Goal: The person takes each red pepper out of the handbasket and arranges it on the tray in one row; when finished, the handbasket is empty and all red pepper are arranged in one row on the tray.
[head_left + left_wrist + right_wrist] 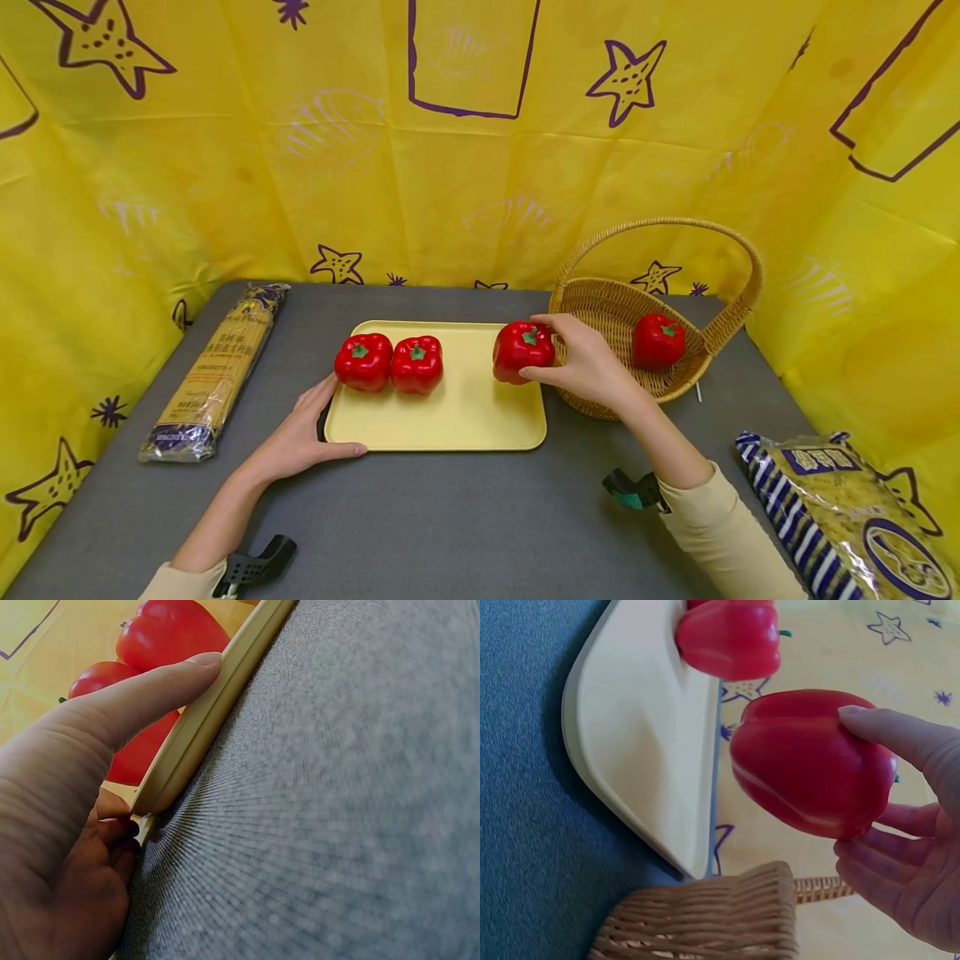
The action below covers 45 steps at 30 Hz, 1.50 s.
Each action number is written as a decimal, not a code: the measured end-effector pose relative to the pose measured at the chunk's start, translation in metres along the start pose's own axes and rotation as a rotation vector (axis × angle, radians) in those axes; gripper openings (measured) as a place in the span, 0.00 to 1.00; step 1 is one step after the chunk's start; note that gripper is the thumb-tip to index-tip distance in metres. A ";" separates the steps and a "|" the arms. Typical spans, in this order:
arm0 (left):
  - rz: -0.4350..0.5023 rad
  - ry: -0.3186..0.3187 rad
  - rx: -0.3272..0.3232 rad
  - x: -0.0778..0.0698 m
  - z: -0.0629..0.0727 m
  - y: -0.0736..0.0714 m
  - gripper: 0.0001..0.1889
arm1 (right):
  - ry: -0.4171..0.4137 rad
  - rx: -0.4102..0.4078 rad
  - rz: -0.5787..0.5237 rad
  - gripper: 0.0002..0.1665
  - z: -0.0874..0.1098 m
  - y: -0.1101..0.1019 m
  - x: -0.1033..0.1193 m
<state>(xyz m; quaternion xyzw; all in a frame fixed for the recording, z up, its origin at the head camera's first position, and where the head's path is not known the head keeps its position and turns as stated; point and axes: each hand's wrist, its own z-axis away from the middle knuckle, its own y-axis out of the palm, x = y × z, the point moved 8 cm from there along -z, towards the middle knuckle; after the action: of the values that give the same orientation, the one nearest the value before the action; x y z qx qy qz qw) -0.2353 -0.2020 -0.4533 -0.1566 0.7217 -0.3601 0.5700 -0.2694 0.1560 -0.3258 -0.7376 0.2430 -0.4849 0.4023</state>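
A red bell pepper [810,761] with a green stem is gripped between the thumb and fingers of my right hand [588,358]. The right wrist view shows it raised above the right end of a pale yellow tray [465,425]. My left hand [300,433] holds that tray at its front left corner, the thumb [165,686] on the front rim and the fingers along the left side. Two more red bell peppers, a left one [363,362] and a right one [417,365], sit side by side on the tray's left part.
A wicker basket [592,304] with a tall handle stands right of the tray, with one red bell pepper [657,342] inside. A spaghetti pack [217,375] lies at the left, and a bag of pasta [847,508] at the front right. Yellow patterned cloth [480,167] surrounds the grey table.
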 end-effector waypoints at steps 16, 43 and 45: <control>0.001 -0.020 0.005 0.001 0.000 0.001 0.63 | -0.036 0.007 -0.038 0.43 -0.005 0.021 0.006; 0.010 -0.004 0.001 -0.001 0.000 0.000 0.63 | -0.035 0.059 -0.020 0.44 -0.019 0.059 0.017; 0.008 -0.004 0.001 0.000 0.000 0.000 0.63 | -0.034 0.061 -0.007 0.44 -0.020 0.061 0.018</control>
<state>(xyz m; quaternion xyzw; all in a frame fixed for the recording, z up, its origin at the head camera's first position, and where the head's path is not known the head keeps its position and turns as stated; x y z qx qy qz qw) -0.2356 -0.2015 -0.4532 -0.1538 0.7211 -0.3579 0.5730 -0.2788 0.1011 -0.3632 -0.7340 0.2186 -0.4808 0.4271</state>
